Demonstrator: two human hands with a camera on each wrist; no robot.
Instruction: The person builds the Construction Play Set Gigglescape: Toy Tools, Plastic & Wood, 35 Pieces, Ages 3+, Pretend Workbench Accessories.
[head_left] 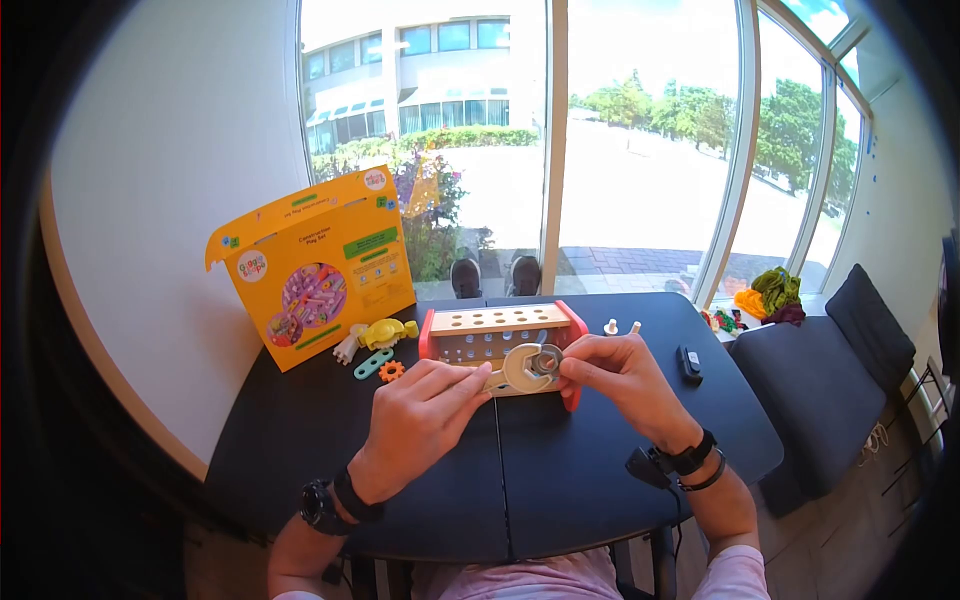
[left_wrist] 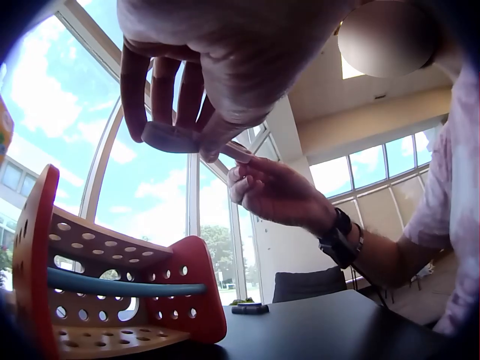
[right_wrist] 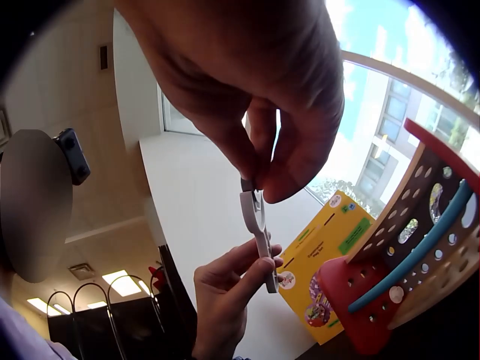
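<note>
My left hand point(head_left: 420, 412) grips the handle of a cream toy wrench point(head_left: 522, 371), holding it up in front of the toy workbench point(head_left: 502, 319). The wrench's open end points right, toward my right hand point(head_left: 622, 378). Between thumb and fingers, the right hand pinches a small grey toy nut point(head_left: 547, 362) that sits at the mouth of the wrench. Seen edge-on in the right wrist view, the wrench point(right_wrist: 257, 219) has its forked end right at the right fingertips point(right_wrist: 279, 180). Red ends and a perforated wooden top make up the workbench.
Left of the workbench lie a yellow toy piece point(head_left: 385, 333), a teal strip point(head_left: 373, 363) and an orange gear point(head_left: 391, 371). Behind them stands a yellow box point(head_left: 320, 265). Pegs point(head_left: 611, 327) and a black device point(head_left: 689, 365) are to the right on the dark table point(head_left: 640, 480).
</note>
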